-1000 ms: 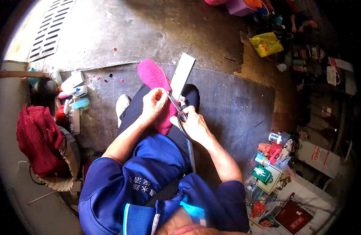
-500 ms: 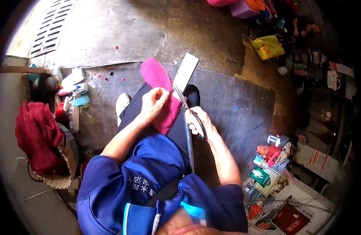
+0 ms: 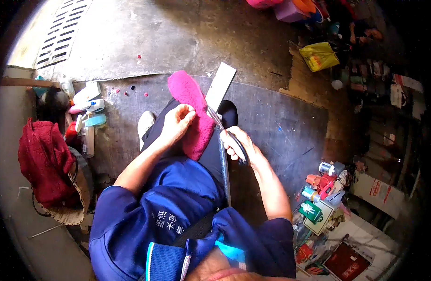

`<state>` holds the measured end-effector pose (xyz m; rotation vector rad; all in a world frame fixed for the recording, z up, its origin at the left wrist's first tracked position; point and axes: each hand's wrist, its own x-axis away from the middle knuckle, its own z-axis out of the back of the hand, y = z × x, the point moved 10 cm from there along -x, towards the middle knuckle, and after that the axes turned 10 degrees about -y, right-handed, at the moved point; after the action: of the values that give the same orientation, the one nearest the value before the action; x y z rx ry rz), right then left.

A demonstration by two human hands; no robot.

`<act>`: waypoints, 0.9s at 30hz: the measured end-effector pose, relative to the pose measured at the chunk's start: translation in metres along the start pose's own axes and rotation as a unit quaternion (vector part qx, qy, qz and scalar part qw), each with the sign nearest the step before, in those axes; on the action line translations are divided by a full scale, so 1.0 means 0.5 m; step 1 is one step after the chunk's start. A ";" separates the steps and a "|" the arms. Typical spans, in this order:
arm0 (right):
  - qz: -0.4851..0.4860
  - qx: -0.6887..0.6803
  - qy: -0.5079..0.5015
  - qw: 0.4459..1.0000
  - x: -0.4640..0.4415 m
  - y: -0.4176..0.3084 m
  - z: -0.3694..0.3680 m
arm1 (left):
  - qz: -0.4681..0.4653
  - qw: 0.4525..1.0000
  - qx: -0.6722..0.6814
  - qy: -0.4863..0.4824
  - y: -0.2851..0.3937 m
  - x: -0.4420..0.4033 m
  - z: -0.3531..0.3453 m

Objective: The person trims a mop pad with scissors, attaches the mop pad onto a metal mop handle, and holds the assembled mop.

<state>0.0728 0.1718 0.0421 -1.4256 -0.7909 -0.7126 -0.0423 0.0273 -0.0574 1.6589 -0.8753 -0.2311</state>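
Observation:
A bright pink fleece piece (image 3: 199, 138), long with a rounded far end, lies over my lap. My left hand (image 3: 177, 124) is closed at its left side, thumb and fingertips pinched together on the fleece. In my right hand (image 3: 238, 140) are black-handled scissors (image 3: 217, 118), with the blades pointing up and left along the fleece's right edge. How far apart the blades are is hard to see. Beside the fleece and beyond the blades, a narrow white board (image 3: 220, 86) sticks out, its near end hidden by the scissors and fleece.
At left, dark red cloth (image 3: 44, 159) hangs over a wicker basket (image 3: 68, 216), near several bottles (image 3: 89, 93). A yellow bag (image 3: 319, 56) lies at upper right. Cluttered small items, including a green box (image 3: 310, 212), stand at lower right. A floor grate (image 3: 63, 33) is at upper left.
My left hand has shifted slightly left along the fleece. The scissors and my right hand have moved a little downward. The fleece and white board have barely moved.

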 end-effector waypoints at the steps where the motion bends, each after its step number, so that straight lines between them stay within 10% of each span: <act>1: -0.009 0.025 -0.008 1.000 -0.004 -0.002 -0.001 | -0.009 1.000 -0.003 0.010 -0.005 -0.001 -0.001; 9: -0.091 0.094 -0.101 0.986 -0.020 -0.016 -0.001 | 0.001 0.998 -0.052 0.047 0.013 0.000 -0.015; 19: -0.095 -0.210 -0.218 0.948 -0.053 0.030 -0.042 | -0.058 0.913 -0.400 0.053 0.137 -0.017 -0.025; 27: -0.090 -0.227 -0.196 0.950 -0.041 0.060 -0.027 | 0.037 0.992 -0.120 0.010 -0.009 -0.054 0.005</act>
<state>0.0864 0.1585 0.0082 -1.9692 -1.1261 -0.7957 -0.0607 0.0429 -0.0701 1.3999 -0.8573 -0.2577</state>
